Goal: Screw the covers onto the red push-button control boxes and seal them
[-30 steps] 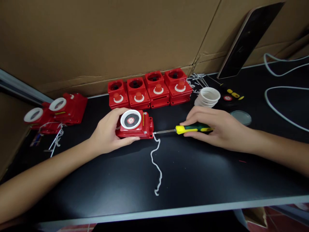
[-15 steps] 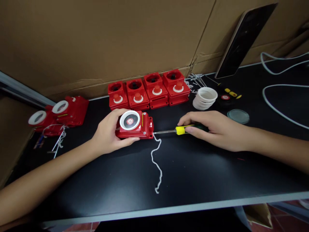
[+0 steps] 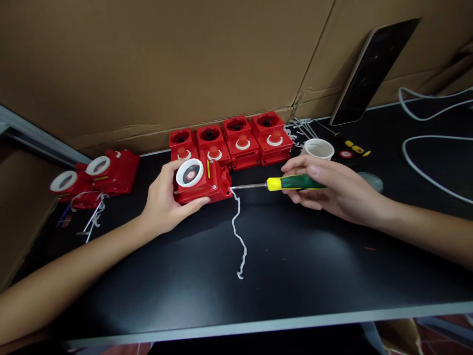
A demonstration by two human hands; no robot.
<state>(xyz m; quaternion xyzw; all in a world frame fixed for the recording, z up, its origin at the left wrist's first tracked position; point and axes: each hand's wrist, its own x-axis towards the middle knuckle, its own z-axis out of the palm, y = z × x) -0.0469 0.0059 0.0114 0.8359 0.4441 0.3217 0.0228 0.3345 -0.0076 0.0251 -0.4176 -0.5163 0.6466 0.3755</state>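
Shows red on held housing (image 3: 203,191); white on ring (image 3: 179,177), black on disc (image 3: 195,169) inside, red-and-white on emblem (image 3: 190,175); yellow on label (image 3: 208,169). Combines green and yellow on screwdriver handle (image 3: 295,182); silver-grey on shaft (image 3: 250,186). Reads white on cord (image 3: 236,224). Repeats red on four rear housings (image 3: 246,161). Black on tabletop (image 3: 295,276), brown on cardboard (image 3: 185,59).

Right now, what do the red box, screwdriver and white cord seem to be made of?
Red box: hard plastic or painted metal, from its glossy, even color. Screwdriver: likely steel shaft, given the grey metallic sheen; smooth green-and-yellow handle, probably plastic. White cord: seemingly matte textile, limp and wavy.
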